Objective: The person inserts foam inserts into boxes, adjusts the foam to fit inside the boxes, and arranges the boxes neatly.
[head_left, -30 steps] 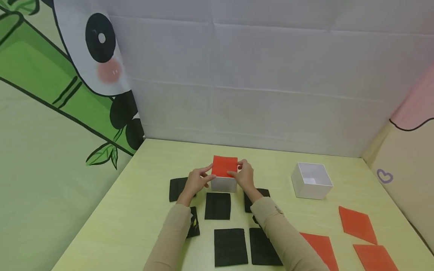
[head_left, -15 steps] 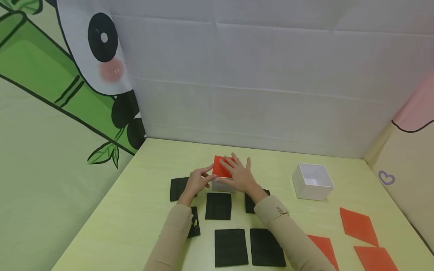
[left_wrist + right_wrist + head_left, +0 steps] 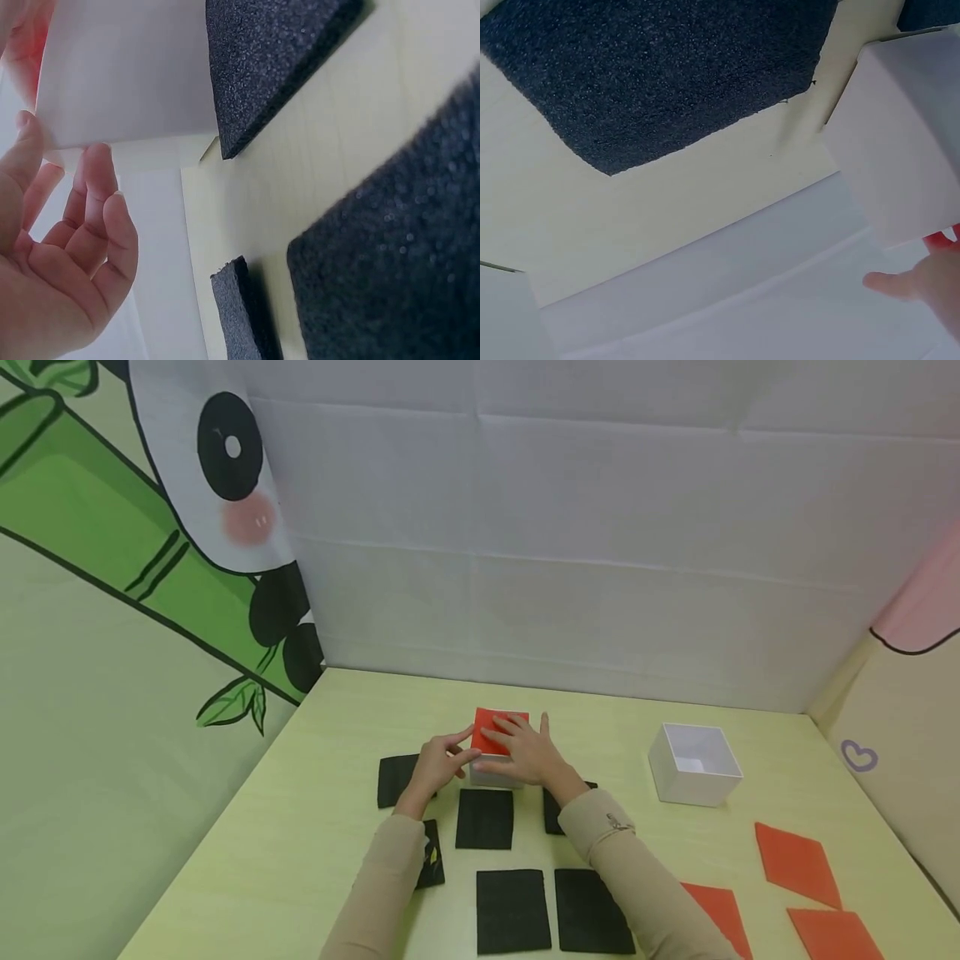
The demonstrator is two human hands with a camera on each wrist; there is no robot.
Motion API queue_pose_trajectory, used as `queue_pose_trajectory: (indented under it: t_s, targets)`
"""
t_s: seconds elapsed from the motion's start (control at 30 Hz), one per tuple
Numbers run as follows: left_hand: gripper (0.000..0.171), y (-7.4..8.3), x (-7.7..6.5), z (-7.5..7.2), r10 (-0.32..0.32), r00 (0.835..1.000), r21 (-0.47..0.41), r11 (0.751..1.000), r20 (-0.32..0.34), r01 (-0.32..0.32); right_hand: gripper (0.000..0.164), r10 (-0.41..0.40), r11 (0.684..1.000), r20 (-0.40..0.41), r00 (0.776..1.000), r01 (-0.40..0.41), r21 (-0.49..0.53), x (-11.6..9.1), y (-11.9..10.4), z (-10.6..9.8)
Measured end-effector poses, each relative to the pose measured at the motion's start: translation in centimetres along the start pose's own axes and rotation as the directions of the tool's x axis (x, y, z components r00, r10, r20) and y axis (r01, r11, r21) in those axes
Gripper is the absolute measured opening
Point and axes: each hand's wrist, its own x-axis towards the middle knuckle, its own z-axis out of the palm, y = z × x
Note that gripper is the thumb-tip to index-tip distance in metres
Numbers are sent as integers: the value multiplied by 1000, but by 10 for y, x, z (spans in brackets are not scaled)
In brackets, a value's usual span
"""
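A red square sheet [image 3: 489, 742] lies over the top of a white box [image 3: 497, 774] on the table, with a strip of white rim showing at its back right. My right hand [image 3: 528, 753] rests on the sheet with its fingers spread, covering the right part. My left hand [image 3: 435, 766] holds the box's left side near the front corner. In the left wrist view, the thumb [image 3: 27, 146] is at the top edge and bent fingers touch the box [image 3: 127, 75]. The right wrist view catches only part of the right hand [image 3: 937, 289], by the box's edge.
Several black foam squares [image 3: 484, 819] lie in front of the box, one [image 3: 432, 853] bearing a yellow mark. To the right stands a second white box [image 3: 694, 765], its top uncovered. Red squares [image 3: 798, 862] lie at the front right. A white backdrop [image 3: 562, 568] closes off the far edge.
My right hand has gone from holding the sheet's right edge to lying across its top with fingers spread. My left hand has stayed at the box's left side.
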Motion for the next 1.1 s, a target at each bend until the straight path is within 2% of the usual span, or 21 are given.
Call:
queue_pose_trajectory:
  t_s: [0.23, 0.6, 0.93, 1.1]
  targets:
    - [50, 0, 2, 1, -14, 1000, -12, 1000, 2, 14, 68, 23, 999, 44, 999, -21, -32, 2, -3, -2]
    - [50, 0, 0, 3, -17, 1000, -26, 1000, -2, 17, 71, 66, 992, 115, 991, -53, -110, 3, -6, 3]
    - [49, -1, 1, 3, -11, 1000, -12, 1000, -12, 11, 60, 26, 998, -34, 999, -28, -59, -6, -2, -4]
    - [51, -1, 0, 3, -20, 1000, -15, 1000, -15, 19, 56, 19, 999, -37, 999, -20, -32, -8, -1, -4]
